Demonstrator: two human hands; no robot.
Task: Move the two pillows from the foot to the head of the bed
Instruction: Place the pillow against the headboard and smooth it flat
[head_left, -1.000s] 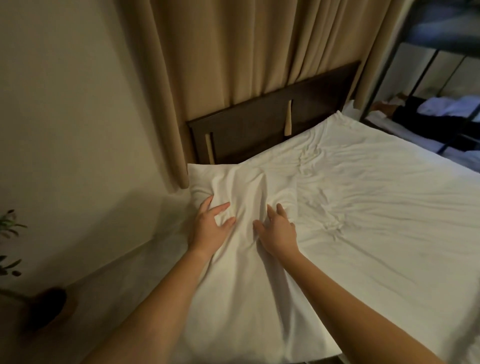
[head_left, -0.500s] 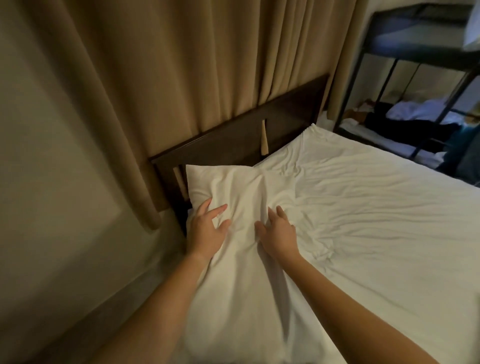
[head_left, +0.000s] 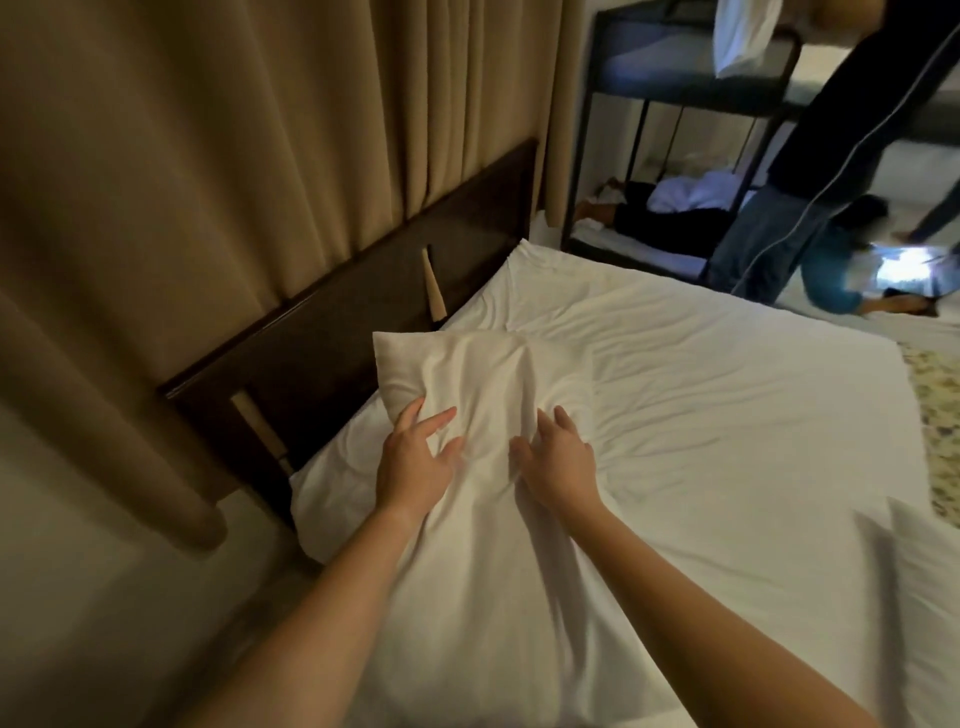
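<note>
Pillow (head_left: 488, 374) now farther onto bed (head_left: 727, 415)

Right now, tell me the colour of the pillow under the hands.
Plain white, no pattern; the pillow shows best in the head view.

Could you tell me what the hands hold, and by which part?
The white pillow, near its middle: left hand and right hand lie on top, fingers spread into the cover; a pinch cannot be told.

We have a single view, worn on the head: it looks forward and down from close above the head-end corner of the bed (head_left: 727, 415), facing the headboard (head_left: 322, 353) and the curtain (head_left: 234, 156) behind it.
</note>
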